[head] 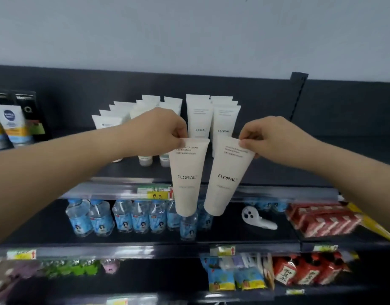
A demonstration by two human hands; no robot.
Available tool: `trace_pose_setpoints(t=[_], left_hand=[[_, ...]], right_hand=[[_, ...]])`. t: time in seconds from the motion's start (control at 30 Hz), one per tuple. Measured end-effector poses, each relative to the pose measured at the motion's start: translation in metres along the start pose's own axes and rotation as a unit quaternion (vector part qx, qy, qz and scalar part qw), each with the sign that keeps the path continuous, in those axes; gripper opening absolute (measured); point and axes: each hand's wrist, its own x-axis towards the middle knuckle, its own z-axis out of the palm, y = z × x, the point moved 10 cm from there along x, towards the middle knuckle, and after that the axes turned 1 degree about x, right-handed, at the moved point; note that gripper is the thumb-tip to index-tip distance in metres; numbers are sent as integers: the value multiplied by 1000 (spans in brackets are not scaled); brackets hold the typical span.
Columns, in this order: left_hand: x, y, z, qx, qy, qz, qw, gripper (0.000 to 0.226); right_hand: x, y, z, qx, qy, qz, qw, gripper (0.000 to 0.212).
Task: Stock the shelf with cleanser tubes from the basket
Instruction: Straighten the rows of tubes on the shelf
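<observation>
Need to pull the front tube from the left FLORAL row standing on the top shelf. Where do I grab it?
Pinch the front tube by its flat, wide top seam, coming from above and in front. It stands seam up, narrowing downward; the neighbouring row crowds its right side and more tubes stand close behind.

Left hand pinches the left tube, right hand the right tube, each by a corner of its flat end (both printed FLORAL), side by side before the top shelf, where matching tubes stand in rows; bottles stand below.
</observation>
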Motion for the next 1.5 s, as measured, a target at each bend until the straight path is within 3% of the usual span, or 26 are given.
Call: trace_pose_setpoints(t=[0.27, 0.6, 1.07, 1.5], left_hand=[[70, -2, -11, -16, 3, 21, 1000, 10], [128, -17, 1, -6, -14, 38, 999, 7], [153, -39, 20, -20, -26, 37, 999, 9], [157, -42, 21, -35, -49, 86, 995, 7]], right_hand=[[51, 37, -27, 28, 4, 34, 999, 11], [102, 52, -10, 1, -8, 25, 1000, 9], [130, 57, 6, -29, -26, 33, 999, 9], [132, 64, 9, 37, -28, 62, 997, 6]])
